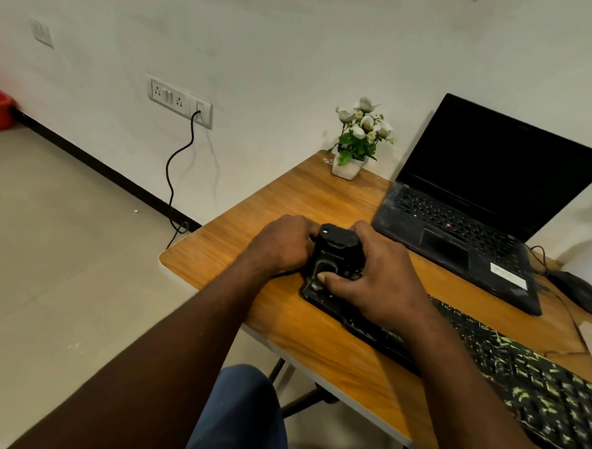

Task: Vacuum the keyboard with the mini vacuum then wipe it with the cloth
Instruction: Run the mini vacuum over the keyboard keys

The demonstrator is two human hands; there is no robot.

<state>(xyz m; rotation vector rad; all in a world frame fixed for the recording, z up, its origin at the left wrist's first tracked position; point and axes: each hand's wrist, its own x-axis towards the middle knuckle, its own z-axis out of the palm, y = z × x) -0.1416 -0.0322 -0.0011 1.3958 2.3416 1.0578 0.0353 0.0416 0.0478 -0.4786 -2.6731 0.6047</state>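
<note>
The mini vacuum [338,250] is a small black box with a grey logo and a white dot near its far edge. It stands on the left end of the black keyboard [520,373], which is covered with yellow-green specks. The left hand [283,244] and the right hand [377,280] both grasp it from the sides, on the wooden table [289,196].
</note>
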